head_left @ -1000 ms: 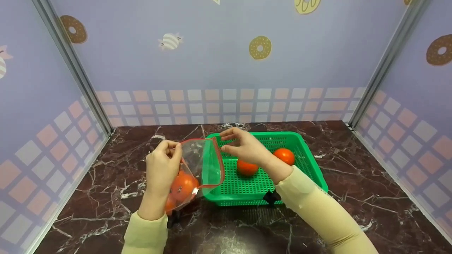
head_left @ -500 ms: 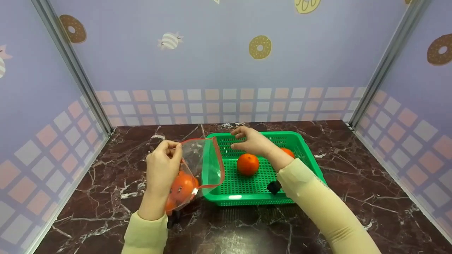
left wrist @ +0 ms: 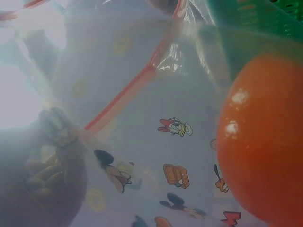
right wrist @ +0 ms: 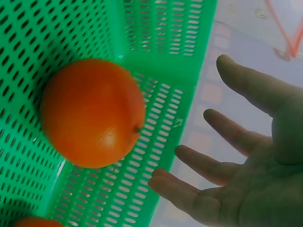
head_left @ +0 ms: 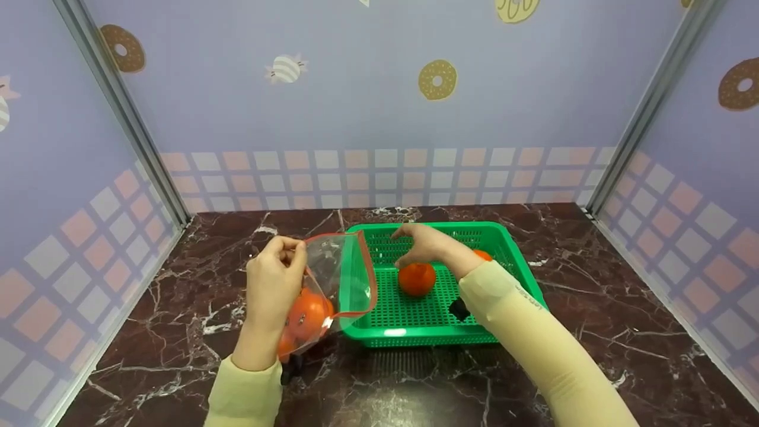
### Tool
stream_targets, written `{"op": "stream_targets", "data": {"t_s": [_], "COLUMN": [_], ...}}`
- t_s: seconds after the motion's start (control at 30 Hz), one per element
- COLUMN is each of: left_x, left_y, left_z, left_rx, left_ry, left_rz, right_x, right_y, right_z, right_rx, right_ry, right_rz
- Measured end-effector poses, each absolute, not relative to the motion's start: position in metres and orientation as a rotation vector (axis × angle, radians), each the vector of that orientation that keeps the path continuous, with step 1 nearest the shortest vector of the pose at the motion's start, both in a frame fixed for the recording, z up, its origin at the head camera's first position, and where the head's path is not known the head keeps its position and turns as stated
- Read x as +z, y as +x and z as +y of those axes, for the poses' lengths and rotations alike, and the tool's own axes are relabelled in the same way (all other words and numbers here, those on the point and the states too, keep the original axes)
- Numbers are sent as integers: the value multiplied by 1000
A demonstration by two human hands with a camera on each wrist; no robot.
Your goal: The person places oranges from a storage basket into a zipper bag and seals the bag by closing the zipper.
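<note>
My left hand point(head_left: 274, 290) pinches the edge of a clear zip bag point(head_left: 323, 261) with a red-trimmed mouth. The mouth gapes toward the basket. Several oranges point(head_left: 309, 317) lie low in the bag; one orange point(left wrist: 265, 142) looms large in the left wrist view, beside cartoon prints. My right hand point(head_left: 430, 244) hovers over the green basket point(head_left: 394, 332), thumb and fingers spread and holding nothing. Just below it sits an orange point(head_left: 417, 284), which the right wrist view shows as a whole orange point(right wrist: 92, 113) on the mesh floor, apart from the fingertips point(right wrist: 156, 182).
Another orange point(head_left: 482, 255) lies farther right in the basket, partly hidden by my right forearm. The basket stands on a dark marbled tabletop point(head_left: 237, 391). Patterned wall panels point(head_left: 367, 118) enclose the table at the back and both sides.
My right hand has drawn back from the bag's mouth to the right, then lowered toward the nearer orange. The left hand and the bag have stayed in place.
</note>
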State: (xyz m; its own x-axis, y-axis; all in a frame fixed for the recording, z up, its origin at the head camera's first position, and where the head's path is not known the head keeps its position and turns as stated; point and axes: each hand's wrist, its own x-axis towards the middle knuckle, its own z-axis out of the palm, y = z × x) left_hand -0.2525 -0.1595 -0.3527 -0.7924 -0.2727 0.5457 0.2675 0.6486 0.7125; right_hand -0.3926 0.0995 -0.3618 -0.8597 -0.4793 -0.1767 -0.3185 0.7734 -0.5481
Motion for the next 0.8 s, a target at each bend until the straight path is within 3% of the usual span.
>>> {"op": "stream_targets", "data": {"t_s": [0.8], "left_x": [-353], "left_y": [-253], "left_z": [-160], "left_rx": [-1080], "left_ry": [1], "left_rz": [-2210], "right_x": [-394], "right_y": [-398], "right_z": [97], "right_rx": [-422], "right_ry": [-632], "right_rz": [2657]}}
